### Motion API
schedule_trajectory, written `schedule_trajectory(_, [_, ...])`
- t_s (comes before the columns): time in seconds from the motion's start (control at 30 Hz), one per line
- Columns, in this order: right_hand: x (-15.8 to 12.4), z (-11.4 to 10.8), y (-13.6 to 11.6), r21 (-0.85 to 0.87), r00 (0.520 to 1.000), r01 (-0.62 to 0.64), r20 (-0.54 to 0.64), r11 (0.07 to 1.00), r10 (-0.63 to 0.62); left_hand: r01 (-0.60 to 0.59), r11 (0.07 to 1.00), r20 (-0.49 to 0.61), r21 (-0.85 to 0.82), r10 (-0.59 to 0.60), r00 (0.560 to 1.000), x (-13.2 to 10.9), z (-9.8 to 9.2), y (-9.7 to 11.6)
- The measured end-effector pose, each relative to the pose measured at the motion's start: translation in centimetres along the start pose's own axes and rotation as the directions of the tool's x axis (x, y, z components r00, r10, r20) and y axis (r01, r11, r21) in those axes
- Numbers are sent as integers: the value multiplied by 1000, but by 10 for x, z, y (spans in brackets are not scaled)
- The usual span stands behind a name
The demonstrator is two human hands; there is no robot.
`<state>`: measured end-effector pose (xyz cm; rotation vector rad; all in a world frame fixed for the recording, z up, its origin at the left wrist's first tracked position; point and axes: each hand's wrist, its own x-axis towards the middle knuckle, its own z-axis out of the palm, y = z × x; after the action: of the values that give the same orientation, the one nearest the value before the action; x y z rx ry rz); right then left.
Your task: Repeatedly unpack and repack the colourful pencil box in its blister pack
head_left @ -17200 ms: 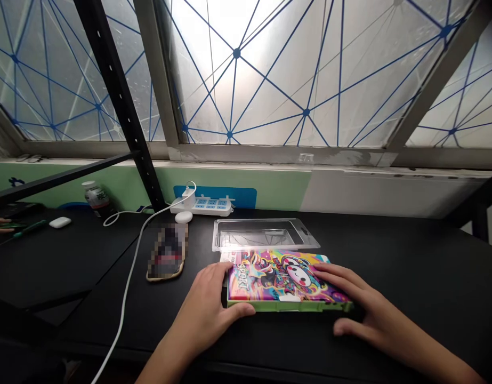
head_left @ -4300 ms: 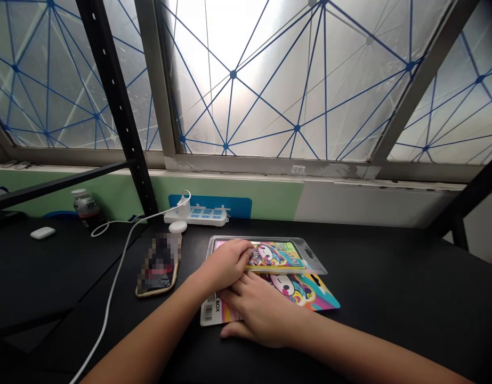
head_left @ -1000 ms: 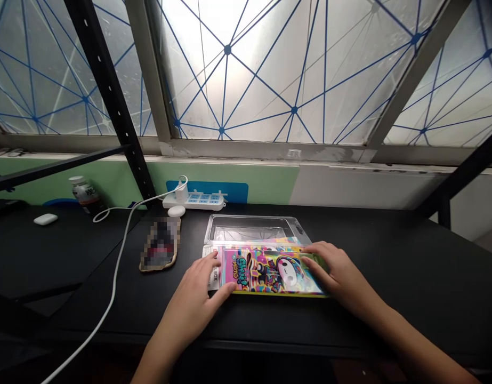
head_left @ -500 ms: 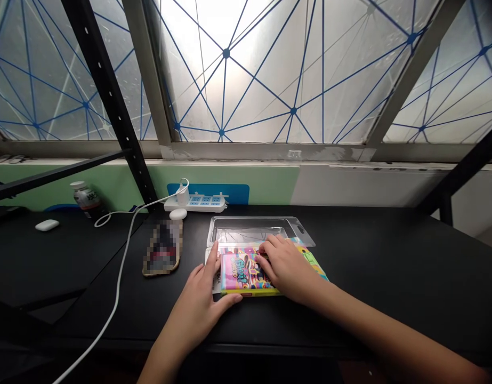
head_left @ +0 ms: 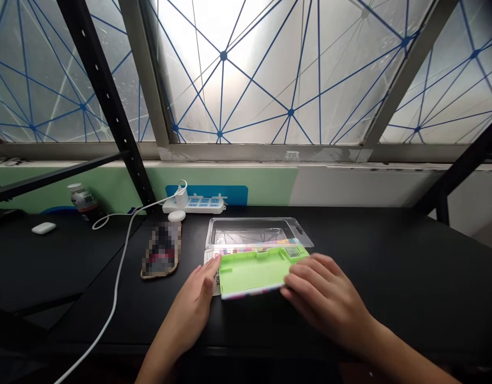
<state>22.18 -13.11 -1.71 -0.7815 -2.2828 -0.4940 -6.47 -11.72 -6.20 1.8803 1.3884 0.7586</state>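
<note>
A pencil case [head_left: 251,272] lies on the black table [head_left: 389,266] with its lime-green underside up; a strip of its colourful cover shows along the near and far edges. My left hand [head_left: 198,298] rests against its left end, fingers stretched and touching a white printed card [head_left: 214,277] beneath the case. My right hand [head_left: 323,296] grips the case's near right edge, fingers curled over it. Just behind the case lies an empty clear plastic blister tray [head_left: 256,233].
A phone [head_left: 161,256] lies left of the case, with a white cable [head_left: 118,282] running past it from a power strip [head_left: 195,202] by the wall. A white earbud case [head_left: 43,228] and a bottle [head_left: 83,200] stand far left. A black rack post [head_left: 105,101] rises behind.
The pencil case has been turned over: its colourful face showed half a second ago, its green underside faces up now. My right hand moved from the top of the case to its right edge.
</note>
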Motion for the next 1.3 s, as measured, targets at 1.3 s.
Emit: schedule_trajectory(1.3, [-28, -11, 76, 98, 715, -694, 215, 713, 666, -202, 933, -270, 299, 286, 919, 52, -10, 49])
